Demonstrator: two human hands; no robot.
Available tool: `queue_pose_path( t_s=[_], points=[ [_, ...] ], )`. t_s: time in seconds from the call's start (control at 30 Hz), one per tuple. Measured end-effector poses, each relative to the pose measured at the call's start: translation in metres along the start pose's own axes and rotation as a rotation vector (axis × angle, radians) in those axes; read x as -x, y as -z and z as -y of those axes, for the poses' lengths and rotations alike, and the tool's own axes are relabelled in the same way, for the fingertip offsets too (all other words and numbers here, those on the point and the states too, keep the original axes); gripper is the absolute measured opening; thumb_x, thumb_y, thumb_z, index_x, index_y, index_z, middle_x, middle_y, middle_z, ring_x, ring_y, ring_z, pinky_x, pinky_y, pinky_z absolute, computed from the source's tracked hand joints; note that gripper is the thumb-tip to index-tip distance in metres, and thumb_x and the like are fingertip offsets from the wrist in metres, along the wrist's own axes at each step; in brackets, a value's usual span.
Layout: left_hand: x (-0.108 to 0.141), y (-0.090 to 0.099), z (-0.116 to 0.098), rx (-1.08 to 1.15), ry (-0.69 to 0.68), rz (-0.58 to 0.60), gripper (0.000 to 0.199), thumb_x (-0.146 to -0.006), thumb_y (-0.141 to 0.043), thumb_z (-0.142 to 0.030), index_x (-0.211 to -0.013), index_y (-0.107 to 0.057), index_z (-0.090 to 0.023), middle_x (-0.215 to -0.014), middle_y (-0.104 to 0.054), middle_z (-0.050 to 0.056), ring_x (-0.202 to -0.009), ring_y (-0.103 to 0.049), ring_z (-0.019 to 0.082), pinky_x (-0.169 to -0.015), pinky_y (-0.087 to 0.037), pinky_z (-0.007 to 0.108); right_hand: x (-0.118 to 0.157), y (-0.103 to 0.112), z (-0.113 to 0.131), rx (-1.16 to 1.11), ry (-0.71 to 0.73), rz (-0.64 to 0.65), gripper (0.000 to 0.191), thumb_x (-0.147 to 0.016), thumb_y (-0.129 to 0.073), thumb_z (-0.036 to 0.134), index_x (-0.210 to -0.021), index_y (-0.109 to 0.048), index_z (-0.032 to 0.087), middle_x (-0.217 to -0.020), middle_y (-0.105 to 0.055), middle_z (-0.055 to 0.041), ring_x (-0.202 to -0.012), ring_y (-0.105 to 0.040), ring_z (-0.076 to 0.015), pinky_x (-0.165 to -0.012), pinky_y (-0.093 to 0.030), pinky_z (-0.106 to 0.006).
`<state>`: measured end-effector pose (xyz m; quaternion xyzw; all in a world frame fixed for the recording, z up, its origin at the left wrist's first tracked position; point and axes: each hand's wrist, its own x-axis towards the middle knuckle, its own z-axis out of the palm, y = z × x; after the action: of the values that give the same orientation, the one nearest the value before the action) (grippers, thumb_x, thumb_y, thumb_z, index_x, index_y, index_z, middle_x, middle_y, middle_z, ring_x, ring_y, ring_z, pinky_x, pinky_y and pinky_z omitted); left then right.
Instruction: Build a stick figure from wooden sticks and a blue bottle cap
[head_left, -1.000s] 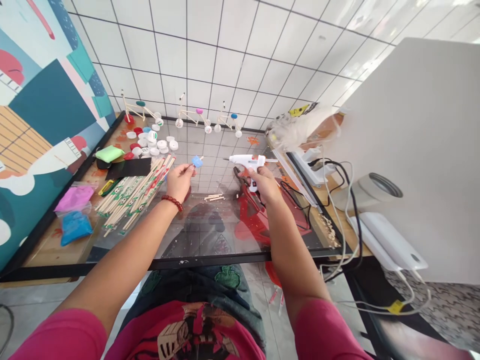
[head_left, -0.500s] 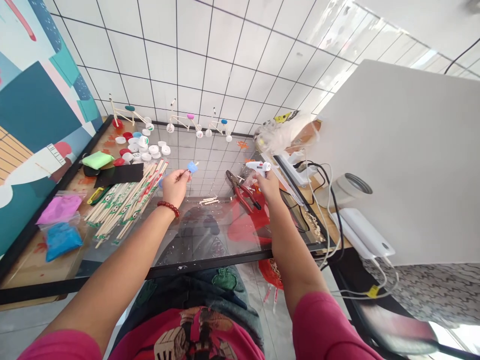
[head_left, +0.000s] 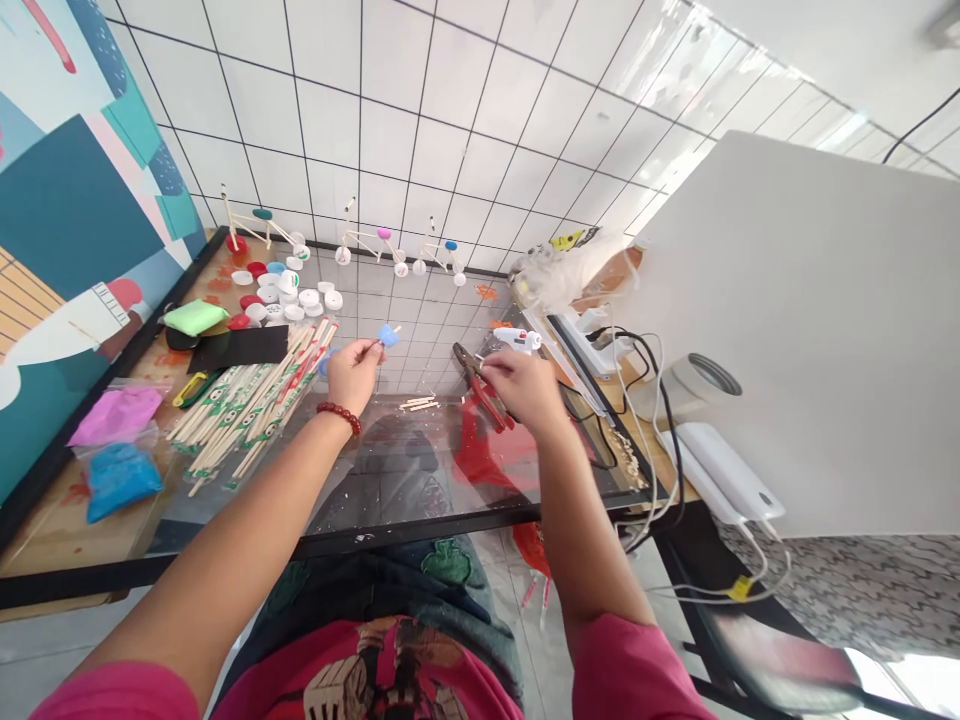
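Note:
My left hand [head_left: 354,375], with a red bead bracelet at its wrist, pinches a small blue piece [head_left: 388,336] that has a short pale stick end poking out. My right hand [head_left: 525,385] is closed, thumb and fingertips together, over the red-handled pliers [head_left: 486,393]; a tiny pale bit shows at the fingertips, too small to name. Just behind that hand the white glue gun [head_left: 517,339] lies on the glass table. Short cut sticks [head_left: 419,403] rest between my hands.
Wrapped chopsticks [head_left: 251,400], bottle caps [head_left: 289,290] and clay packets [head_left: 124,483] occupy the left side. Small stick-and-cap models [head_left: 379,245] stand along the back edge. Cables [head_left: 660,400] and a white panel [head_left: 787,330] are at the right.
My right hand has let go of the glue gun and moved slightly left and nearer, over the pliers, its fingers now pinched. My left hand has barely moved.

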<state>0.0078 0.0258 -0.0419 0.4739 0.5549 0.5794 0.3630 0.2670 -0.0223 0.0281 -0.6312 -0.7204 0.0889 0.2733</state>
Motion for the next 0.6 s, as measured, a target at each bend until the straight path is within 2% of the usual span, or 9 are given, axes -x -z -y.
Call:
queue_pose_path(
  t_s=[0.03,0.1,0.17,0.27,0.43,0.6],
  points=[
    [0.000,0.000,-0.001,-0.004,-0.001,0.001,0.020,-0.080,-0.062,-0.036,-0.075,-0.072,-0.019,-0.072,-0.072,0.003,-0.069,-0.064,0.017,-0.064,-0.044,0.027,-0.002,-0.010,0.013,-0.069,0.143,0.079,0.018,-0.087,-0.060,0.023,-0.094,-0.077,0.021,-0.095,-0.076,-0.0059,-0.088,-0.068,-0.0201,-0.084,-0.049,-0.031],
    [0.001,0.000,-0.003,-0.001,0.002,0.002,0.020,-0.080,-0.063,-0.035,-0.075,-0.072,-0.019,-0.072,-0.072,0.003,-0.070,-0.064,0.018,-0.065,-0.045,0.027,-0.008,-0.031,0.033,-0.097,0.316,0.198,0.017,-0.085,-0.062,0.015,-0.089,-0.078,0.020,-0.090,-0.076,-0.0053,-0.085,-0.068,-0.0182,-0.082,-0.048,-0.028],
    [0.002,0.000,-0.005,0.013,0.009,0.002,0.018,-0.080,-0.063,-0.034,-0.076,-0.072,-0.018,-0.072,-0.072,0.003,-0.072,-0.065,0.018,-0.068,-0.047,0.027,-0.015,-0.049,0.042,-0.022,0.390,0.263,0.021,-0.085,-0.060,0.007,-0.089,-0.078,0.019,-0.090,-0.076,-0.0065,-0.089,-0.067,-0.0191,-0.083,-0.047,-0.028],
    [0.002,-0.001,-0.006,0.027,0.021,0.006,0.016,-0.080,-0.063,-0.031,-0.078,-0.073,-0.018,-0.071,-0.072,0.003,-0.072,-0.066,0.018,-0.070,-0.048,0.028,-0.018,-0.060,0.043,0.093,0.456,0.334,0.023,-0.087,-0.058,0.007,-0.092,-0.078,0.017,-0.093,-0.075,-0.0077,-0.092,-0.066,-0.0200,-0.084,-0.045,-0.029],
    [0.002,-0.002,-0.006,0.019,0.028,0.011,0.016,-0.080,-0.062,-0.031,-0.077,-0.073,-0.019,-0.072,-0.073,0.003,-0.073,-0.066,0.018,-0.071,-0.049,0.028,-0.009,-0.057,0.034,0.181,0.531,0.318,0.022,-0.093,-0.056,0.013,-0.097,-0.078,0.018,-0.098,-0.075,-0.0091,-0.094,-0.066,-0.0214,-0.082,-0.042,-0.031],
    [0.003,-0.002,-0.009,-0.007,0.038,0.001,0.016,-0.080,-0.062,-0.030,-0.076,-0.073,-0.019,-0.071,-0.072,0.003,-0.071,-0.065,0.018,-0.068,-0.048,0.027,-0.005,-0.054,0.021,0.030,0.556,0.248,0.023,-0.093,-0.055,0.012,-0.099,-0.076,0.018,-0.098,-0.075,-0.0081,-0.093,-0.067,-0.0197,-0.084,-0.045,-0.030]
  ],
)
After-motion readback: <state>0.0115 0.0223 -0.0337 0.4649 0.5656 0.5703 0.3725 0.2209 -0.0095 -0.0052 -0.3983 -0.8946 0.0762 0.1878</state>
